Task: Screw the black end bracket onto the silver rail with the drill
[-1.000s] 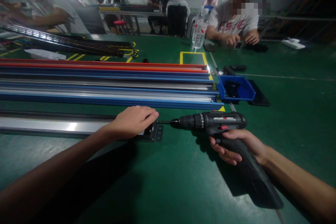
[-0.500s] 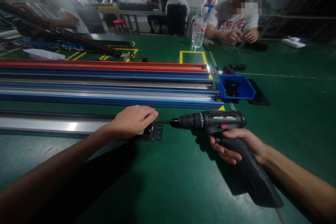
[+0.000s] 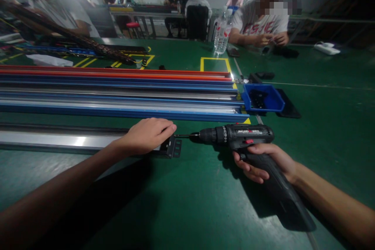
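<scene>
Clamped right hand [image 3: 283, 160] round black pistol-shaped plastic drill [image 3: 249, 133], laid left hand [image 3: 150, 134], with indiscernible finger closure, on long silver metal bar [image 3: 67, 140], perhaps risking scratching it by tilting drill.

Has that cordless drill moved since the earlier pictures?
No, not noticeably: the cordless drill in the right hand keeps the same place against the blue parts bin.

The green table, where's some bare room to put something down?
There's a bare patch on the right of the green table, between the black flat piece beside the blue bin and the right forearm. A smaller one lies between the left forearm and the power drill. The left is crowded: coloured rails, plus the silver rail under the left hand.
</scene>
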Demonstrator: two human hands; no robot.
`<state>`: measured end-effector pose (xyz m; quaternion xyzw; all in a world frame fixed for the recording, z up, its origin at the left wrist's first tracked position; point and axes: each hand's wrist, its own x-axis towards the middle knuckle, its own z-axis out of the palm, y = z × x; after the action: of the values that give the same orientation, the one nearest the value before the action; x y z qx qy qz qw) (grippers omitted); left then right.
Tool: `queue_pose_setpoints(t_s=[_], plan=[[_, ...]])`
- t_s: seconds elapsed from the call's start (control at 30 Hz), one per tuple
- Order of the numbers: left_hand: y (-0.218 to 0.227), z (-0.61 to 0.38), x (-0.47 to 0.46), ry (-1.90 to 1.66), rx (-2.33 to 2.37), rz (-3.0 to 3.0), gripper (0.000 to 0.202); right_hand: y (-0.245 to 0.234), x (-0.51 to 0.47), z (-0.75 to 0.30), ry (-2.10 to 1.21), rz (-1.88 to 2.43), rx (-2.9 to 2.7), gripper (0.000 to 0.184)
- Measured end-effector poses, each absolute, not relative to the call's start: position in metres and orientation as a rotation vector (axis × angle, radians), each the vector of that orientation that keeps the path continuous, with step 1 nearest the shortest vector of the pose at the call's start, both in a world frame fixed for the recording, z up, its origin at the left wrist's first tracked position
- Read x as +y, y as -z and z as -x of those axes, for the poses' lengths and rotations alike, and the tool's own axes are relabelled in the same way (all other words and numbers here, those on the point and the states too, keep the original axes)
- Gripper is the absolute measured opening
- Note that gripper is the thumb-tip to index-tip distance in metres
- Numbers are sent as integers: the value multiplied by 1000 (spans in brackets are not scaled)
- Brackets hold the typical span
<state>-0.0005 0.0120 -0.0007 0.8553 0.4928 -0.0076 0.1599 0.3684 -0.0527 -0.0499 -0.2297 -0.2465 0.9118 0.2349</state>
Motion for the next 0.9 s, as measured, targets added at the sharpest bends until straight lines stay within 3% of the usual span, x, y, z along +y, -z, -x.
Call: queue_pose_setpoints(t_s=[0.9], plan=[[1,0,13,64,1413,-2460,58,46,-53,-368,-2511,689,-619,35]])
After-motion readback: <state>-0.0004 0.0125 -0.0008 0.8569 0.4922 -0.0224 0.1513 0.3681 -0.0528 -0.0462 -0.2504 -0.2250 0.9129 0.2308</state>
